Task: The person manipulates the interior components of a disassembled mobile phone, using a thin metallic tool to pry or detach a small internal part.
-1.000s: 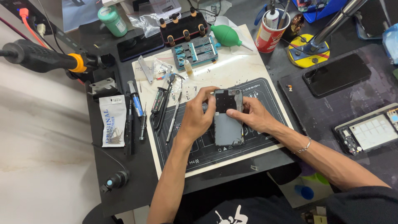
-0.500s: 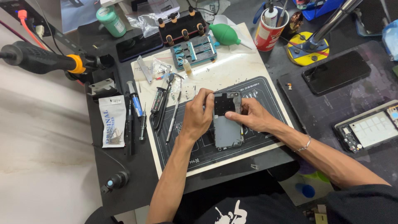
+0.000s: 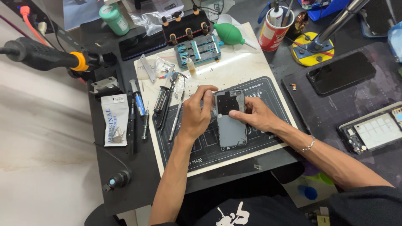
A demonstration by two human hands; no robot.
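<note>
The black repair mat (image 3: 255,142) on its pale board fills the middle of the dark bench (image 3: 125,184); on it lies the opened phone body (image 3: 230,121), long axis running twelve to six. The left hand (image 3: 197,115) sits at the phone's nine o'clock, fingers curled and clamped on its upper left edge; the right hand (image 3: 255,115) sits at three o'clock, fingertips pressed together on the phone's inner face. A row of screwdrivers and tweezers (image 3: 167,104) lies at nine o'clock of the left hand, near but apart.
</note>
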